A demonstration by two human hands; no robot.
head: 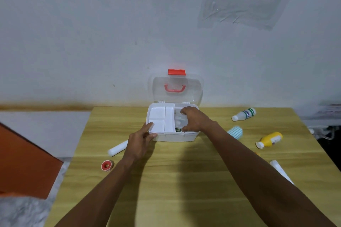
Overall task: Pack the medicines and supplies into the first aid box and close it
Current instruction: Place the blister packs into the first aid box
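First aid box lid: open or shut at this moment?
Open. The clear lid stands upright behind the white first aid box, its red latch at the top.

The open first aid box (173, 135) sits at the counter's (184, 180) far edge, lid upright. The left hand (141, 142) touches the box's near-left corner; the right hand (193, 119) reaches inside beside the white tray (161, 120). A yellow bottle (270, 139) lies right of the box.

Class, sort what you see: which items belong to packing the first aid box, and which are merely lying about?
Belonging: open white first aid box, yellow bottle, white green-labelled bottle, white tube, red tape roll, striped teal pouch.
Lying about: orange board, grey cloth.
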